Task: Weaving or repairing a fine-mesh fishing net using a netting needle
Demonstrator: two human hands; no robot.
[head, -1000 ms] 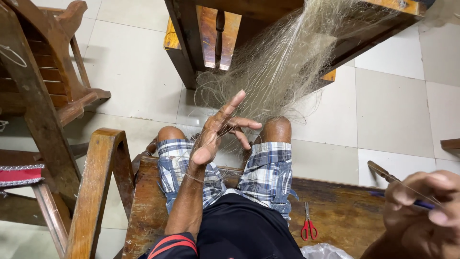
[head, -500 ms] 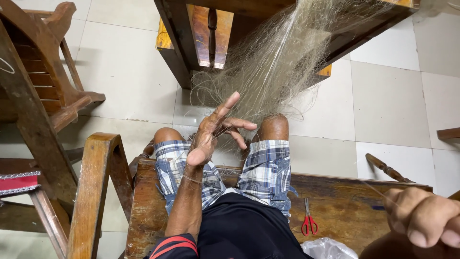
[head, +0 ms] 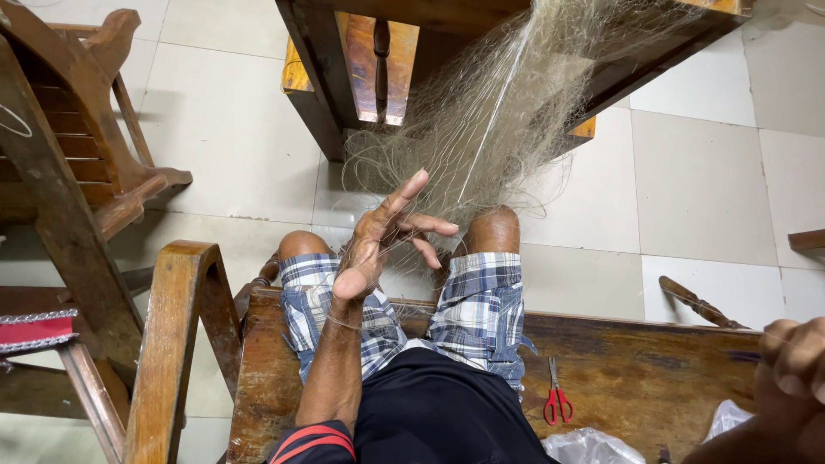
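Note:
I sit on a wooden bench (head: 636,378) in plaid shorts. My left hand (head: 382,236) is raised above my knees, fingers spread, with fine strands of a pale fishing net (head: 507,112) running over them. The net hangs in a loose bundle from the wooden furniture (head: 361,60) ahead and reaches down to my knees. My right hand (head: 795,361) is at the far right edge, fingers curled shut on a thin line and a dark wooden netting needle (head: 696,302) whose tip points up and left.
Red-handled scissors (head: 557,397) lie on the bench by my right thigh. A crumpled plastic bag (head: 593,447) sits at the bench's near edge. A wooden chair (head: 77,163) stands at left, a bench armrest (head: 176,344) beside my left leg. The floor is pale tile (head: 696,180).
My right hand has drawn further right and down toward the frame edge, pulling the needle with it. The left hand stays raised in the net with little movement.

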